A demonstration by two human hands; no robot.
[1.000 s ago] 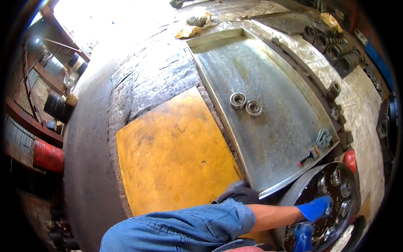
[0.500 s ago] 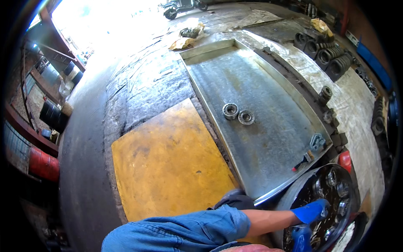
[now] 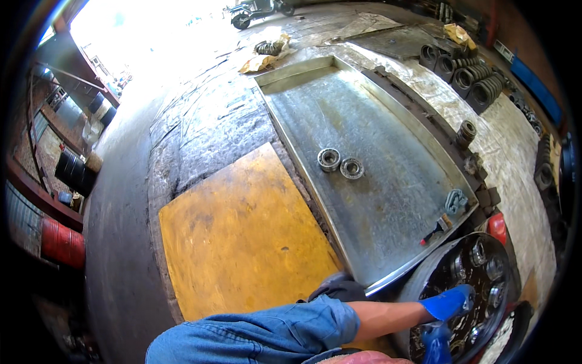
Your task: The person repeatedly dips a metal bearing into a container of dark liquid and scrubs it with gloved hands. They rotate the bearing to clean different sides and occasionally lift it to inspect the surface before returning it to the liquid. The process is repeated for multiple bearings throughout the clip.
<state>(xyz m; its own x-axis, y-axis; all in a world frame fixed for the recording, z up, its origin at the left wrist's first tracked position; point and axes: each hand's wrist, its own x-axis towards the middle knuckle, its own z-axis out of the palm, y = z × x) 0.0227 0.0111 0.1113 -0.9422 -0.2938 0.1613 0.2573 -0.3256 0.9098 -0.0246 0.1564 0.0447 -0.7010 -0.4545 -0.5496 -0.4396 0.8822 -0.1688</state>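
Note:
At the lower right, a round tub [image 3: 418, 273] holds dark liquid with several shiny metal bearing rings [image 3: 478, 254] in it. My left hand [image 3: 451, 303], in a blue glove, reaches over the tub from a bare forearm and a rolled blue sleeve. Its fingertips look curled down, close to the rings, and what they hold, if anything, is hidden. Just below it is my right hand [image 3: 436, 341], also blue-gloved, over the tub's near side; its fingers do not show clearly. Two bearings [image 3: 329, 159] lie side by side in the large shallow metal tray [image 3: 382, 188].
In the tray's near right corner are a brush [image 3: 438, 229] and a bluish-grey cloth [image 3: 456, 201]. A yellow board [image 3: 242, 236] lies left of the tray. Rows of large rings [image 3: 470, 77] stand at the far right. Drums [image 3: 62, 243] line the left; a scooter [image 3: 260, 11] stands far back.
The view has shifted slightly, so the tray and its bearings appear a little further left. Both gloved hands stay over the tub, with almost no visible movement.

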